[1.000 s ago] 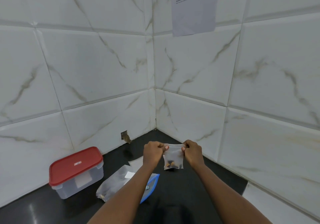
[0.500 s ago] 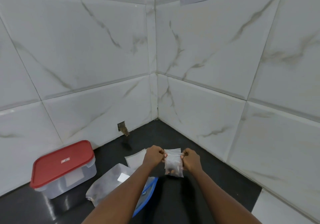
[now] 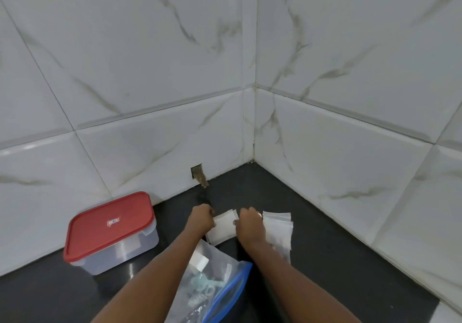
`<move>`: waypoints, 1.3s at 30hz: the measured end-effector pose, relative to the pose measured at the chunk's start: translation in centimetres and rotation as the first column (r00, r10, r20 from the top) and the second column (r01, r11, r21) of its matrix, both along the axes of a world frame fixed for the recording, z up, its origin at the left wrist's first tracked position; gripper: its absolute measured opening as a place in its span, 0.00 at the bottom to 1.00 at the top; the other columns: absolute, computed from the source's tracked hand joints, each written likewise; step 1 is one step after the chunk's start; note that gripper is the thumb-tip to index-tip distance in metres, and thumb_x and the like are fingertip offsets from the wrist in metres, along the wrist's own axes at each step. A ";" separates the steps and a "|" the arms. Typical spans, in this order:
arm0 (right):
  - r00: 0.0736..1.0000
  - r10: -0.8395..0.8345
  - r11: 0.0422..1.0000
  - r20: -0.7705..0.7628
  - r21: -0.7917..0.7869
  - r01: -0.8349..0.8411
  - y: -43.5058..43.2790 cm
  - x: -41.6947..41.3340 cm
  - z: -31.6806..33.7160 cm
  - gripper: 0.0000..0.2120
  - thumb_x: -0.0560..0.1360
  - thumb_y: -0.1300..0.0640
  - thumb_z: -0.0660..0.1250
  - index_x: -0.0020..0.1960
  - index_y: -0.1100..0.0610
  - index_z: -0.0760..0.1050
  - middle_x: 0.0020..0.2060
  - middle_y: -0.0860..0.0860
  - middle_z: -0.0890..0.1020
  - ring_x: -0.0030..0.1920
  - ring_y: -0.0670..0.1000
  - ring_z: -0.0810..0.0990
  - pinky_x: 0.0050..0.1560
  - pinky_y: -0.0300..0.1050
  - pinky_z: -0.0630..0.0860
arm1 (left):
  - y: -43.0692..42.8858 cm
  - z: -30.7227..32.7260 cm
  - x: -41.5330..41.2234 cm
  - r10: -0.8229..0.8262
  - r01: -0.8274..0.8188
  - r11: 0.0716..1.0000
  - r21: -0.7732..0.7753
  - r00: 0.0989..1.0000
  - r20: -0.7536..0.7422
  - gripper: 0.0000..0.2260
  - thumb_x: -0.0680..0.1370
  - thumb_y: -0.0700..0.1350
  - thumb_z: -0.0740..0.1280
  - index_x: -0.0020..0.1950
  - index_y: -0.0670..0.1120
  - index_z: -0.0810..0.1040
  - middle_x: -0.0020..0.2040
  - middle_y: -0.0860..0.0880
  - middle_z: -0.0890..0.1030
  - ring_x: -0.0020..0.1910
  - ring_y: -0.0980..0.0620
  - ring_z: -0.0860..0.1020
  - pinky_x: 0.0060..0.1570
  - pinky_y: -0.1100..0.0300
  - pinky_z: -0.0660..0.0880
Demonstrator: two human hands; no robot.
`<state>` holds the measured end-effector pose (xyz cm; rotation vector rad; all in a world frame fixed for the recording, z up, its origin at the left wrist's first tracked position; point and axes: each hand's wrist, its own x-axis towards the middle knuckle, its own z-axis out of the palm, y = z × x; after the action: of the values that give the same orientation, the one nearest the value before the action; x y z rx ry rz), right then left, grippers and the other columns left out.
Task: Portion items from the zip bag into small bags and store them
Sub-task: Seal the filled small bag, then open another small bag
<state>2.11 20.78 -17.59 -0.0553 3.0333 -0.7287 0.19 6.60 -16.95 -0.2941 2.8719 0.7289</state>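
Note:
My left hand (image 3: 201,219) pinches the left edge of a small stack of empty clear small bags (image 3: 222,227) lying on the black counter (image 3: 325,260). The curled fingers of my right hand (image 3: 250,226) grip the right edge of the same stack. More small bags (image 3: 280,230) lie just to the right, partly under my right wrist; I cannot tell what is in them. The large zip bag (image 3: 215,280), with a blue zip strip and mixed items inside, lies near me between my forearms.
A clear plastic container with a red lid (image 3: 110,225) stands shut at the left against the wall. White marble-pattern tiled walls (image 3: 325,147) meet in a corner behind. A small hole in the left wall (image 3: 197,174) sits at counter level.
Both hands held up a small bag with brown items in it; they have dropped to the counter and now hold the empty small bags. The view has tilted down.

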 end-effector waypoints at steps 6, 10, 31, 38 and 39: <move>0.999 -0.015 0.997 0.049 0.072 0.011 -1.2 -0.7 -1.5 0.13 0.79 0.58 0.61 0.61 0.60 0.73 0.61 0.57 0.73 0.61 0.54 0.73 0.59 0.43 0.72 | -1.8 -0.8 -0.1 -0.055 0.068 0.990 -0.124 0.993 0.104 0.14 0.77 0.40 0.65 0.62 0.43 0.76 0.59 0.45 0.78 0.55 0.49 0.78 0.58 0.61 0.72; 0.992 -0.125 0.982 -0.005 -0.140 0.124 -0.7 -1.6 -0.7 0.12 0.77 0.64 0.57 0.37 0.52 0.68 0.48 0.55 0.80 0.51 0.54 0.79 0.46 0.44 0.72 | -2.3 -0.6 -0.5 -0.036 0.051 0.990 -0.134 0.994 0.108 0.10 0.77 0.42 0.63 0.54 0.39 0.79 0.54 0.43 0.80 0.52 0.48 0.79 0.51 0.60 0.74; 0.986 -0.048 0.723 -0.157 -0.687 -0.075 2.9 7.0 10.7 0.07 0.68 0.63 0.73 0.35 0.54 0.77 0.34 0.49 0.81 0.35 0.44 0.77 0.36 0.30 0.72 | 4.5 9.4 8.2 0.163 0.086 0.510 0.856 0.967 -0.195 0.10 0.79 0.43 0.64 0.40 0.40 0.78 0.30 0.48 0.77 0.23 0.59 0.71 0.25 0.70 0.67; 0.991 -0.102 0.689 -0.083 -0.725 0.010 3.6 9.0 12.6 0.08 0.67 0.60 0.75 0.35 0.52 0.77 0.37 0.51 0.83 0.38 0.48 0.79 0.43 0.43 0.75 | 4.8 10.4 10.1 0.049 0.219 0.674 0.706 0.940 -0.339 0.09 0.79 0.43 0.63 0.42 0.42 0.78 0.34 0.48 0.79 0.33 0.55 0.75 0.37 0.67 0.74; 0.993 -0.103 0.692 -0.052 -0.721 0.035 3.9 9.2 12.6 0.08 0.68 0.61 0.74 0.34 0.53 0.78 0.36 0.52 0.83 0.38 0.50 0.79 0.41 0.45 0.75 | 4.8 10.6 10.4 0.021 0.243 0.715 0.656 0.930 -0.367 0.08 0.79 0.43 0.63 0.43 0.43 0.79 0.34 0.49 0.79 0.33 0.56 0.75 0.37 0.68 0.74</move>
<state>11.27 24.64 -4.98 0.0184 2.6044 -1.9251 10.55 11.37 -6.35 0.1386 2.5969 1.9145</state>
